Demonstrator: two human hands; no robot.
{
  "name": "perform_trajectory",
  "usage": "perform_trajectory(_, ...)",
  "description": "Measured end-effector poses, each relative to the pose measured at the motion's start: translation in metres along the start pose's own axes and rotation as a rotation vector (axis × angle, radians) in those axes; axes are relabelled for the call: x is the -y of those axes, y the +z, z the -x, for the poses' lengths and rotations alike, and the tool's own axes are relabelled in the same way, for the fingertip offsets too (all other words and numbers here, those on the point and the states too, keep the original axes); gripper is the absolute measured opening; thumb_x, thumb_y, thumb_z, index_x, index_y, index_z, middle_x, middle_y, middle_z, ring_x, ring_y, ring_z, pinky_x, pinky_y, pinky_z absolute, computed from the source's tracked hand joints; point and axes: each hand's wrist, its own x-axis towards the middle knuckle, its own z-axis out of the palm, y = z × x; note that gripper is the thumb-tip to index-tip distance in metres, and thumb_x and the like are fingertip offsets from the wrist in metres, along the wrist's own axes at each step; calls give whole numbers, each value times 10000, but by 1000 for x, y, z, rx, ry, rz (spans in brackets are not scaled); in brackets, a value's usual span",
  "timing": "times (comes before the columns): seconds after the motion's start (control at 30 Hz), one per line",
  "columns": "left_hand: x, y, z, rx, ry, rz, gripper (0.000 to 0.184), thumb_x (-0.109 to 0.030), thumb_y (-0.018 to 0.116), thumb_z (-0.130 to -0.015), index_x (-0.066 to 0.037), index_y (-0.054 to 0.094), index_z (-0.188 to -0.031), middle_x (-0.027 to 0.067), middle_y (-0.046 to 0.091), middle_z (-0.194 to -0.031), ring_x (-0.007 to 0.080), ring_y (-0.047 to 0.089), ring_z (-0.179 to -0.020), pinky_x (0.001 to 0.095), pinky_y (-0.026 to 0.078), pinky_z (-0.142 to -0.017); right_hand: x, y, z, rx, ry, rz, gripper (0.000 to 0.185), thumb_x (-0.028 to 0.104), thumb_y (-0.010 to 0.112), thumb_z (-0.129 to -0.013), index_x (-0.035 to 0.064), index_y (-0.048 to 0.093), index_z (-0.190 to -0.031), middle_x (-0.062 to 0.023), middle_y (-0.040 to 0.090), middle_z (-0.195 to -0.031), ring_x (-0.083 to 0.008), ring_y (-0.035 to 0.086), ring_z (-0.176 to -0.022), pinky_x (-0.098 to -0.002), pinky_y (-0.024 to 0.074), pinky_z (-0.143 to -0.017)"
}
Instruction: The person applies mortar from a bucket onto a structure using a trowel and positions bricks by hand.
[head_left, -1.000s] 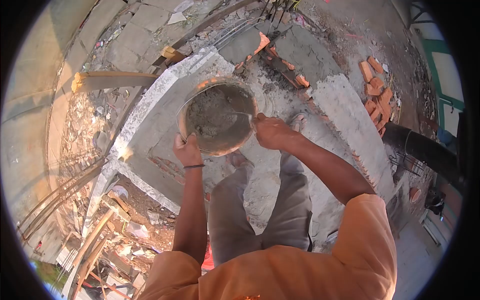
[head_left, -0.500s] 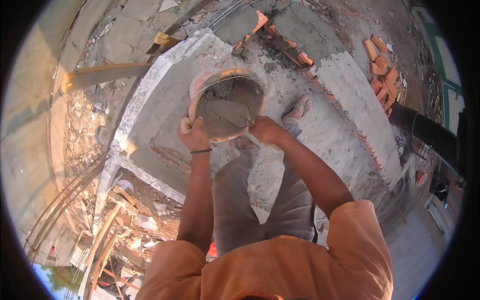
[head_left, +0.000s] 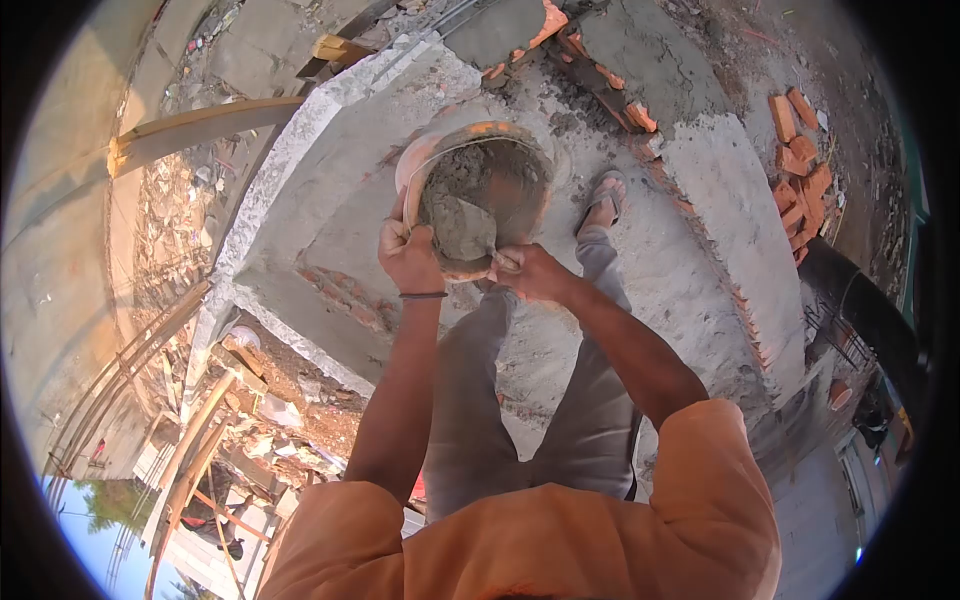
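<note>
A round bucket (head_left: 408, 172) with a thin wire handle holds wet grey mortar (head_left: 462, 168), low in front of my legs. My left hand (head_left: 411, 258) is closed on the near-left rim of the bucket. With my right hand (head_left: 532, 272), I grip a trowel (head_left: 466, 228) at the near-right rim. The trowel's blade lies inside the bucket, coated with grey mortar, and its handle is mostly hidden in my fingers.
Rough concrete floor (head_left: 670, 300) surrounds my feet. A low wall edge (head_left: 735, 200) with broken brick runs along the right, with a brick pile (head_left: 802, 175) beyond. Wooden beams (head_left: 205, 128) lie to the left, and rubble and sticks (head_left: 215, 430) fill the lower left.
The trowel blade has turned and shifted inside the bucket, now looking narrower. The bucket and both hands sit slightly farther right in the view, as does much of the scene.
</note>
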Motion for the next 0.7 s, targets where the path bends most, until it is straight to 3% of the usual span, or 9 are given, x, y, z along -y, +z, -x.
perform_trajectory(0.1, 25, -20, -7, -172, -226, -3, 171, 62, 512, -658, -66, 400, -643, 43, 567, -806, 88, 434, -604, 230, 387, -548, -25, -29, 4, -83, -234, 26, 209, 218, 601, -855, 31, 600, -947, -56, 563, -662, -110, 531, -519, -277, 459, -511)
perform_trajectory(0.13, 27, -18, -3, -221, -201, 16, 153, 49, 519, -658, -66, 418, -650, 21, 528, -748, 91, 441, -606, 230, 387, -555, -32, -38, 8, -111, -322, 36, 185, 205, 605, -852, 43, 605, -941, -51, 562, -660, -100, 518, -500, -270, 450, -491)
perform_trajectory(0.17, 28, -16, 4, -274, -177, 28, 135, 35, 527, -658, -65, 436, -657, -1, 489, -689, 94, 448, -608, 231, 388, -561, -35, -52, 11, -83, -277, 4, 181, 198, 607, -849, 40, 607, -936, -49, 563, -665, -100, 522, -505, -268, 446, -488)
perform_trajectory(0.27, 39, -24, 27, -480, -216, -55, 100, 16, 529, -653, -51, 474, -701, 16, 508, -725, 111, 469, -647, 255, 416, -620, -40, -105, 12, 43, -125, -139, 185, 190, 610, -843, 27, 611, -930, -46, 569, -679, -102, 535, -517, -263, 441, -483)
perform_trajectory(0.4, 40, -32, 59, -643, -248, -214, 90, -12, 520, -667, -38, 489, -747, 46, 527, -808, 133, 497, -720, 286, 444, -673, -36, -232, -14, 226, 97, -381, 272, 238, 596, -842, -20, 608, -925, -48, 573, -689, -119, 554, -527, -263, 449, -466)
perform_trajectory(0.47, 42, -45, 78, -699, -270, -315, 95, -20, 517, -673, -37, 495, -764, 46, 524, -804, 133, 498, -716, 291, 448, -664, -43, -315, -49, 131, 128, -472, 310, 280, 560, -862, -24, 595, -913, -36, 554, -696, -105, 545, -517, -235, 448, -441)
perform_trajectory(0.53, 40, -44, 99, -737, -278, -425, 99, -27, 519, -675, -42, 492, -769, 39, 519, -779, 128, 494, -696, 288, 447, -643, -49, -396, -88, 75, 111, -804, 302, 278, 533, -881, -18, 582, -912, -29, 540, -709, -86, 520, -487, -203, 427, -406)
perform_trajectory(0.63, 38, -34, 127, -785, -381, -455, 88, -34, 516, -676, -51, 475, -751, 23, 504, -731, 119, 483, -658, 277, 440, -610, -17, -422, -78, 44, 110, -697, 306, 284, 499, -898, -12, 564, -945, -24, 530, -707, -68, 494, -471, -182, 418, -393)
perform_trajectory(0.7, 39, -17, 140, -803, -358, -406, 95, -47, 526, -673, -64, 442, -715, 5, 477, -691, 109, 470, -631, 275, 433, -587, -8, -429, -47, 164, 127, -811, 314, 289, 483, -905, -12, 555, -959, -31, 532, -710, -70, 487, -474, -189, 408, -378)
